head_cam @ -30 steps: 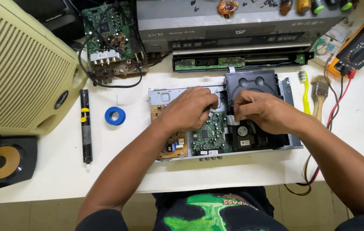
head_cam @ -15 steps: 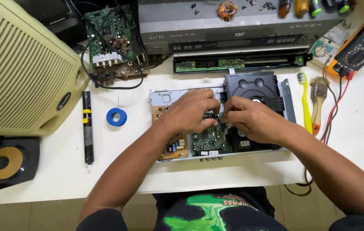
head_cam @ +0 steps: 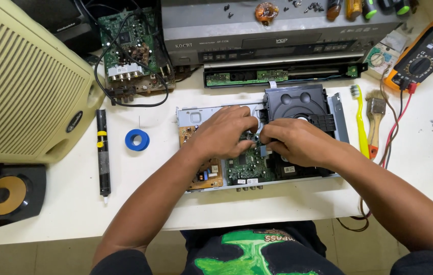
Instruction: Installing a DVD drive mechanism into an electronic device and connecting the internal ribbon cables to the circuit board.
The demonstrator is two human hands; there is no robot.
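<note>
An opened disc player chassis (head_cam: 340,118) lies on the white table, with a green circuit board (head_cam: 246,168), a tan power board (head_cam: 207,175) and a black disc drive (head_cam: 294,102) inside. My left hand (head_cam: 224,133) rests over the boards, fingers curled down near the drive's left edge. My right hand (head_cam: 293,142) sits beside it, fingertips pinched at the same spot between board and drive. What the fingers grip is hidden under them.
A beige speaker (head_cam: 23,86) fills the left; a loose green board (head_cam: 130,46) and a grey player (head_cam: 277,25) stand behind. Blue tape roll (head_cam: 137,139), black pen tool (head_cam: 103,153), yellow toothbrush (head_cam: 360,119), brush (head_cam: 375,112) and orange multimeter (head_cam: 425,53) lie around.
My right hand has slid left off the disc drive to meet my left hand at the drive's left edge. The drive's top is now more exposed.
</note>
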